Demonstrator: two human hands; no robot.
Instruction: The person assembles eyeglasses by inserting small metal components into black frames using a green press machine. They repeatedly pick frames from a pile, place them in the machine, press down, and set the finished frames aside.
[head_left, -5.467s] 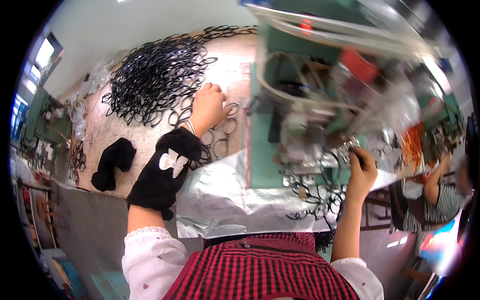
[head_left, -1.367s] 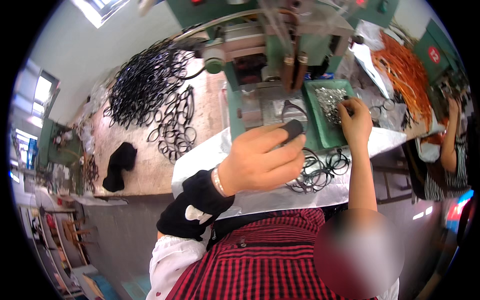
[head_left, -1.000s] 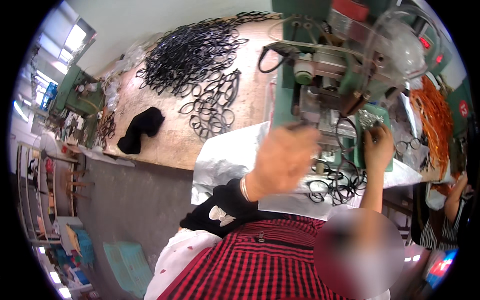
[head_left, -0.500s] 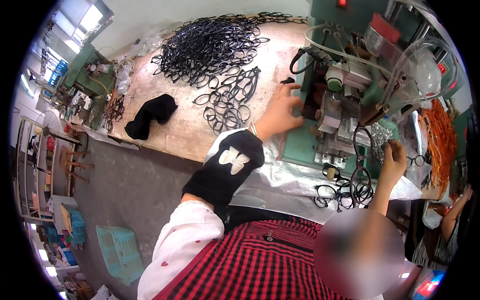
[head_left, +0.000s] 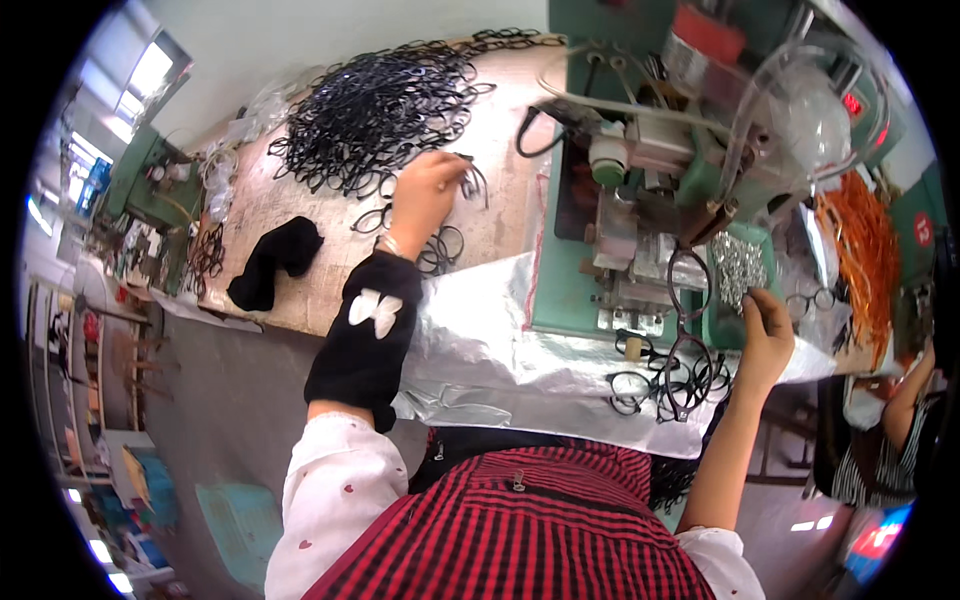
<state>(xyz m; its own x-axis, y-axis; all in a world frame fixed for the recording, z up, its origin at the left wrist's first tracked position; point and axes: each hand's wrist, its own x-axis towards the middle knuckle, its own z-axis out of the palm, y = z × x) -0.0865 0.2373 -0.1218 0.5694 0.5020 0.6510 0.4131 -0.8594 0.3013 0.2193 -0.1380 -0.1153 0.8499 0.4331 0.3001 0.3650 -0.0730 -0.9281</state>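
Observation:
My left hand (head_left: 424, 198) is over the worktable, fingers closed on a dark eyeglass frame (head_left: 478, 186) beside a loose group of similar frames (head_left: 440, 250). My right hand (head_left: 767, 338) is at the near edge of a green tray (head_left: 712, 325) of small silvery metal parts (head_left: 738, 268). Its thumb and fingers are pinched together; anything between them is too small to tell. A dark brown eyeglass frame (head_left: 690, 345) hangs lengthwise at the front of the green bench machine (head_left: 565, 290), just left of my right hand, and seems untouched by either hand.
A big heap of black eyeglass frames (head_left: 365, 115) covers the back of the table. Left of it lies a black cloth sleeve (head_left: 275, 262). More frames (head_left: 640, 385) rest on silvery sheeting (head_left: 490, 345) below the machine. Orange strands (head_left: 860, 260) and a co-worker's arm (head_left: 908, 388) are at right.
My left hand has moved left from the machine's edge to the loose frames and closed on one. My right hand stays by the tray of metal parts. The view has shifted slightly.

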